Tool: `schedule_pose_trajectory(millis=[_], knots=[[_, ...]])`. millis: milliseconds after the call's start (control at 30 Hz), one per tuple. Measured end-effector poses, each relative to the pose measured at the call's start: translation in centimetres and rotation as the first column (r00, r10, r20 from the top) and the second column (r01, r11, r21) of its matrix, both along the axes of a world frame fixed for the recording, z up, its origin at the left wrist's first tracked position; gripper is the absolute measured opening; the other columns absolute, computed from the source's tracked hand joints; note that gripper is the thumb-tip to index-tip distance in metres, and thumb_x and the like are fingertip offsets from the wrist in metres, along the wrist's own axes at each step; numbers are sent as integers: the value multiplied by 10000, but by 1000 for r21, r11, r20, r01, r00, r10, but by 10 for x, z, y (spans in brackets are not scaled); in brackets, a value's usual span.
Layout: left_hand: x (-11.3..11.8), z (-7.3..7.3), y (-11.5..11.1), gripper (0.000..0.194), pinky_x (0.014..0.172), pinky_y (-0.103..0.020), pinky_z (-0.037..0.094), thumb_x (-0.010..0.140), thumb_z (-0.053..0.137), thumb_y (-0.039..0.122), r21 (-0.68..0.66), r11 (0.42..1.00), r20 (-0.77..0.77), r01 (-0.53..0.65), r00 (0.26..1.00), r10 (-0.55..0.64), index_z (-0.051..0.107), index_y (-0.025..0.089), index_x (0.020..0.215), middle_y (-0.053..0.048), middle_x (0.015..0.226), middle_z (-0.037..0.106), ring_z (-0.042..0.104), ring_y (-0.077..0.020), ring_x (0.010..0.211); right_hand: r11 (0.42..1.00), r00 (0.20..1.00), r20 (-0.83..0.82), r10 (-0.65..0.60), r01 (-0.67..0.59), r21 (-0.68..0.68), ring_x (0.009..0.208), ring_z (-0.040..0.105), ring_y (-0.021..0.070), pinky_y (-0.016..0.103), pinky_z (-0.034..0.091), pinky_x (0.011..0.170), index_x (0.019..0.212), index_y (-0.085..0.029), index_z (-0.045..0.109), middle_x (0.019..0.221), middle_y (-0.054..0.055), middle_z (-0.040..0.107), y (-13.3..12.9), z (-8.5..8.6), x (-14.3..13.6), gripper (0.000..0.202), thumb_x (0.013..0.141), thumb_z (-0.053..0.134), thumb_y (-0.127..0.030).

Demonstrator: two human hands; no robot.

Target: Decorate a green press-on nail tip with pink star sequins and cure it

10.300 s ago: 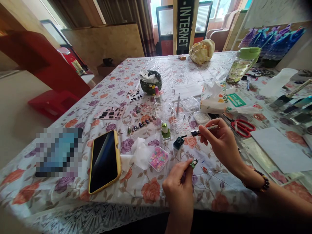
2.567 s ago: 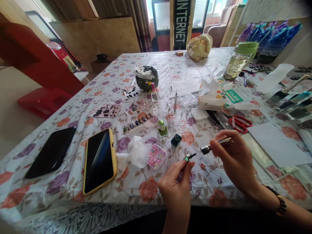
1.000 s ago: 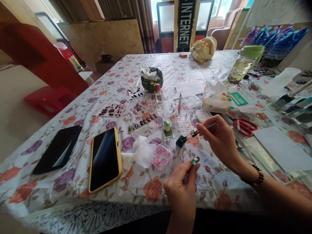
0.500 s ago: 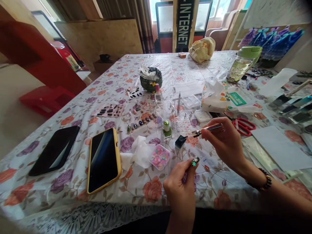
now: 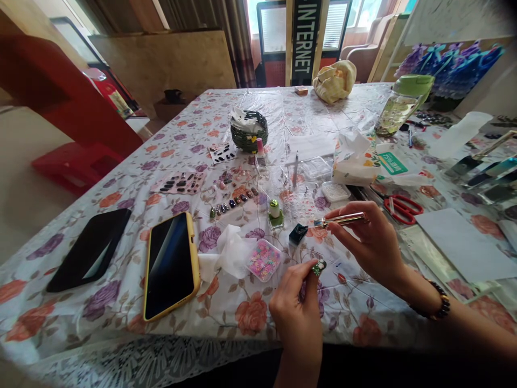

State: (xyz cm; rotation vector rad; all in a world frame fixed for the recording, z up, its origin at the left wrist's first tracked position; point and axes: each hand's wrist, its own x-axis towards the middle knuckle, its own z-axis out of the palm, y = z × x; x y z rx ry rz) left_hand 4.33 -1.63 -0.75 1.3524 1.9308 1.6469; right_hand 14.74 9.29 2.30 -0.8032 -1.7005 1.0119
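Note:
My left hand (image 5: pixel 298 302) pinches a dark green false nail (image 5: pixel 319 268) with a flower-shaped decoration between thumb and fingertips. My right hand (image 5: pixel 365 237) grips a shiny gold nail polish brush (image 5: pixel 343 220), its tip pointing left. Just left of that tip, apart from it, a small dark green polish bottle (image 5: pixel 298 235) sits on the table. Nearby stand a green bottle with a light cap (image 5: pixel 276 214) and a clear box of pink and coloured flower pieces (image 5: pixel 264 260). Behind them lies a row of decorated false nails (image 5: pixel 234 203).
Two phones, one black (image 5: pixel 89 249) and one yellow-cased (image 5: pixel 172 265), lie to the left beside crumpled tissue (image 5: pixel 231 253). Red scissors (image 5: pixel 403 209), a tissue pack (image 5: pixel 355 161) and a drink bottle (image 5: pixel 403 105) are on the right. A dark woven basket (image 5: pixel 249 139) stands farther back.
My right hand has drawn the brush slightly away from the dark bottle and turned it more level. My left hand has shifted slightly left, with the false nail tilted differently.

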Motion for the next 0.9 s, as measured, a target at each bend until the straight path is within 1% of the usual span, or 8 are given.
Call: schedule_pose_trajectory(millis=[100, 233, 300, 433, 533, 667, 733, 900], knots=[[0, 0, 0, 214, 706, -183, 490, 769, 602, 76, 5, 1000, -6, -3, 1000, 3, 659, 223, 912, 30, 817, 683, 627, -95, 741, 1000, 1000, -3, -12, 12, 15, 843, 645, 167, 328, 535, 745, 957, -241, 487, 918, 17, 643, 0, 0, 3, 287, 749, 650, -129], [0, 2, 0, 204, 718, -169, 488, 771, 596, 63, 20, 1000, -58, -8, 998, 9, 661, 209, 899, 25, 818, 684, 630, -88, 755, 999, 995, -86, -51, 52, 7, 822, 644, 148, 298, 531, 750, 964, -236, 473, 906, 15, 646, -1, 4, 7, 314, 743, 648, -98], [2, 2, 1, 194, 730, -162, 486, 774, 592, 59, 51, 999, -128, -6, 992, 13, 661, 190, 900, 14, 820, 685, 633, -86, 766, 996, 988, -128, -88, 86, -20, 746, 641, 129, 266, 534, 693, 964, -234, 465, 876, 8, 650, -3, 8, 9, 310, 750, 641, -95], [6, 0, 1, 221, 757, -158, 481, 767, 580, 16, 108, 994, -270, 14, 963, 16, 655, 149, 927, -10, 829, 676, 627, -89, 785, 984, 976, -168, -136, 114, -136, 585, 604, 101, 225, 512, 547, 961, -236, 468, 765, -20, 630, -9, 17, 14, 260, 777, 627, -143], [8, -4, -1, 281, 801, -177, 472, 763, 553, -30, 105, 994, -319, 33, 948, 3, 641, 131, 976, -31, 866, 664, 614, -101, 836, 972, 976, -157, -154, 121, -202, 516, 564, 86, 196, 470, 462, 940, -234, 490, 672, -41, 593, -14, 19, 18, 231, 774, 638, -173], [9, -8, -3, 271, 830, -211, 465, 779, 545, -14, 123, 990, -366, 68, 931, -18, 625, 106, 1008, -58, 894, 650, 597, -123, 884, 964, 984, -96, -152, 127, -232, 458, 490, 62, 164, 411, 400, 921, -235, 504, 611, -57, 553, -19, 18, 21, 226, 759, 657, -194], [10, -9, -3, 277, 837, -227, 465, 786, 535, -14, 126, 989, -380, 79, 925, -25, 616, 100, 1025, -67, 911, 644, 589, -132, 907, 965, 988, -66, -140, 121, -233, 454, 467, 57, 155, 395, 394, 913, -236, 508, 606, -58, 546, -20, 16, 21, 221, 757, 659, -197], [10, -9, -4, 286, 827, -241, 473, 794, 523, -15, 127, 988, -388, 86, 921, -31, 606, 107, 1040, -67, 922, 640, 581, -137, 917, 972, 994, -47, -102, 90, -219, 473, 471, 57, 153, 399, 409, 904, -238, 513, 624, -54, 546, -21, 14, 20, 209, 757, 654, -189]])
